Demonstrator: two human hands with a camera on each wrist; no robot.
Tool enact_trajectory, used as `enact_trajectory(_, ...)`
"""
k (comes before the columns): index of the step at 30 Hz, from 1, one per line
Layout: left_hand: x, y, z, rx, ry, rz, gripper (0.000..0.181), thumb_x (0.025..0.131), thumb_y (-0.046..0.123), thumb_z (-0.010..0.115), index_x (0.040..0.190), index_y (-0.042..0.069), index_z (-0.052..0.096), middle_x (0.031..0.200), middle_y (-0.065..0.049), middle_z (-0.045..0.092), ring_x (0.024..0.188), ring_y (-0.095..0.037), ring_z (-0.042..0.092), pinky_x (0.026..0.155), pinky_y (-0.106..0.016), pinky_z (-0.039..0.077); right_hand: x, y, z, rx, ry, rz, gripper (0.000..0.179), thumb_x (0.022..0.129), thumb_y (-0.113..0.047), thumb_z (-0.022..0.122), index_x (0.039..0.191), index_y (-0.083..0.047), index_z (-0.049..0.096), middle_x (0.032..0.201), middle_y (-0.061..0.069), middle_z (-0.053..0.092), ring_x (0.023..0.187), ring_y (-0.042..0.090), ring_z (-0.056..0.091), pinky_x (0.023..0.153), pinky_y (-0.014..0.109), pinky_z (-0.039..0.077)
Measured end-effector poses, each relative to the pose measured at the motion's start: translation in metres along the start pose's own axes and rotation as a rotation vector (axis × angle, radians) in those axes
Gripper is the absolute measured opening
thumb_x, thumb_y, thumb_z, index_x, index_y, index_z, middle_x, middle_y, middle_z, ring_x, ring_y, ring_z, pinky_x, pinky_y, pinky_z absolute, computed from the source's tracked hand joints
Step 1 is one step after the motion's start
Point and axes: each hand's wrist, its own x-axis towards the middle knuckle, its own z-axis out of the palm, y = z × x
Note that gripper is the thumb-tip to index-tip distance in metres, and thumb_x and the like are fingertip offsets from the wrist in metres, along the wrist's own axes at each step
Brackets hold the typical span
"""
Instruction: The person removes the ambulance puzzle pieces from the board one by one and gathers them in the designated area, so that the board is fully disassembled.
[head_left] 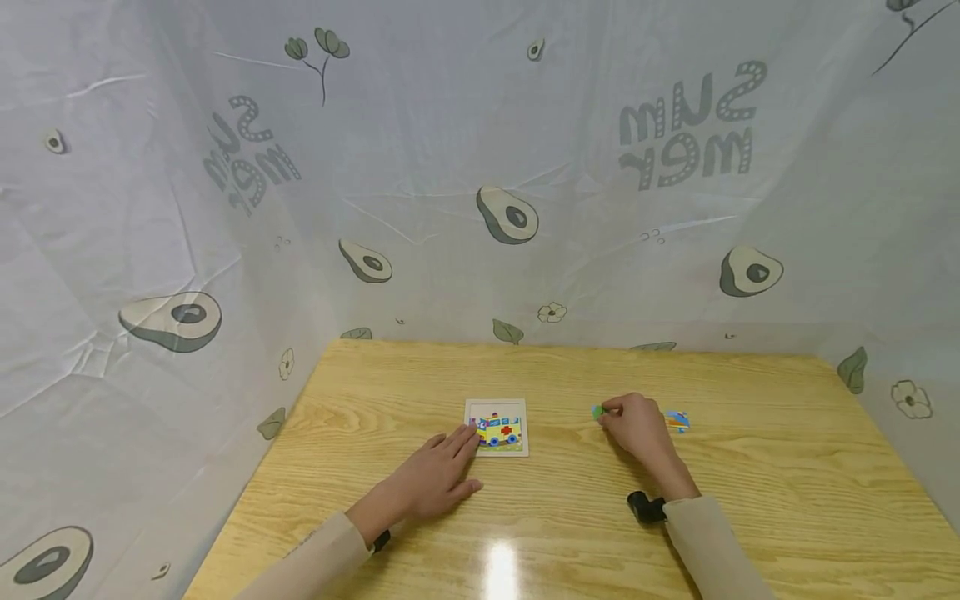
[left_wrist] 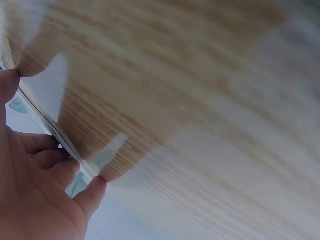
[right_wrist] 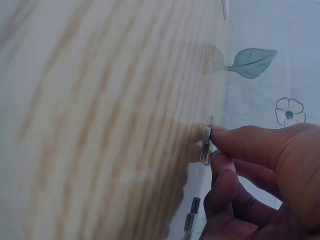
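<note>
A square jigsaw puzzle board with a pale frame and a yellow ambulance picture lies on the wooden table; its top strip is bare. My left hand rests at its left edge, fingers stretched onto the picture and thumb apart on the table. In the left wrist view the fingers lie along the board's thin edge. To the right of the board, my right hand pinches a small green and blue puzzle piece between thumb and fingertips, low over the tabletop. The right wrist view shows that piece edge-on.
Blue and orange puzzle pieces lie just right of my right hand. The wooden table reaches back to a pale curtain printed with avocados, which also hangs along both sides. A black wrist camera sits on my right wrist.
</note>
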Motion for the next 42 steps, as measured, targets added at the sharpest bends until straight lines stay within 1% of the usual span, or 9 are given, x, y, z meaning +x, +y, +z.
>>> enact_trajectory(8,0.000,-0.001,0.001,-0.005,0.005,0.004,0.075,0.112,0.056,0.035,0.169,0.009,0.022,0.178,-0.010,0.016,0.166,-0.024,0.020,0.130,-0.052,0.032,0.001,0.002,0.002,-0.011,0.006,-0.006,0.032,0.098,-0.009,0.070,0.124,0.009,0.073,0.105,0.025,0.079,0.083,0.030,0.076,0.055,0.030,0.051)
enact_trajectory(11,0.000,-0.001,0.001,-0.002,0.003,0.005,0.075,0.112,0.056,0.034,0.169,0.009,0.022,0.178,-0.010,0.016,0.166,-0.024,0.020,0.130,-0.051,0.032,0.001,0.001,0.002,-0.014,0.003,0.000,0.036,0.099,-0.011,0.069,0.128,0.010,0.071,0.102,0.023,0.080,0.076,0.025,0.074,0.052,0.029,0.047)
enact_trajectory(15,0.001,-0.001,0.002,0.005,0.008,0.010,0.075,0.112,0.056,0.035,0.169,0.009,0.022,0.178,-0.010,0.017,0.165,-0.025,0.021,0.130,-0.051,0.032,0.001,-0.004,0.001,-0.027,0.009,0.002,0.044,0.101,-0.016,0.068,0.135,0.010,0.065,0.092,0.018,0.079,0.065,0.018,0.067,0.050,0.030,0.044)
enact_trajectory(19,0.001,-0.001,0.001,0.003,0.003,0.006,0.075,0.112,0.055,0.036,0.169,0.009,0.021,0.178,-0.010,0.017,0.166,-0.025,0.020,0.130,-0.051,0.031,0.000,-0.014,0.001,-0.025,0.015,-0.016,0.044,0.101,-0.019,0.068,0.135,0.009,0.065,0.090,0.016,0.077,0.067,0.017,0.066,0.053,0.032,0.048)
enact_trajectory(23,0.001,0.000,-0.001,-0.013,-0.010,-0.004,0.075,0.112,0.055,0.036,0.169,0.009,0.021,0.178,-0.010,0.016,0.166,-0.025,0.018,0.131,-0.051,0.030,0.000,-0.025,0.004,-0.007,0.006,-0.037,0.040,0.101,-0.019,0.068,0.131,0.008,0.069,0.095,0.016,0.077,0.070,0.017,0.067,0.056,0.032,0.051)
enact_trajectory(28,0.000,0.000,-0.003,-0.027,-0.019,-0.005,0.075,0.112,0.055,0.037,0.169,0.008,0.023,0.178,-0.010,0.016,0.166,-0.025,0.019,0.131,-0.052,0.030,0.001,-0.037,0.013,-0.005,0.001,-0.050,0.036,0.101,-0.019,0.069,0.128,0.005,0.071,0.095,0.014,0.077,0.068,0.016,0.063,0.058,0.030,0.049)
enact_trajectory(32,0.000,0.001,-0.006,-0.033,-0.028,0.000,0.074,0.112,0.053,0.040,0.168,0.007,0.026,0.178,-0.011,0.019,0.165,-0.027,0.022,0.130,-0.052,0.032,0.003,-0.046,0.022,0.019,-0.012,-0.071,0.035,0.100,-0.018,0.070,0.126,0.005,0.072,0.086,0.010,0.074,0.062,0.016,0.057,0.057,0.030,0.045)
enact_trajectory(37,0.001,0.000,-0.008,-0.048,-0.037,-0.008,0.074,0.111,0.052,0.044,0.167,0.007,0.028,0.177,-0.011,0.020,0.165,-0.027,0.023,0.130,-0.052,0.033,0.004,-0.056,0.036,0.031,-0.041,-0.149,0.031,0.097,-0.015,0.073,0.123,0.003,0.074,0.083,0.005,0.071,0.066,0.014,0.054,0.064,0.030,0.047)
enact_trajectory(42,0.003,0.000,-0.006,-0.041,-0.038,-0.012,0.075,0.111,0.055,0.042,0.167,0.007,0.028,0.177,-0.011,0.021,0.165,-0.027,0.023,0.130,-0.052,0.033,0.007,-0.065,0.049,0.028,-0.055,-0.206,0.029,0.096,-0.012,0.075,0.121,0.002,0.075,0.085,0.002,0.071,0.071,0.012,0.057,0.069,0.030,0.051)
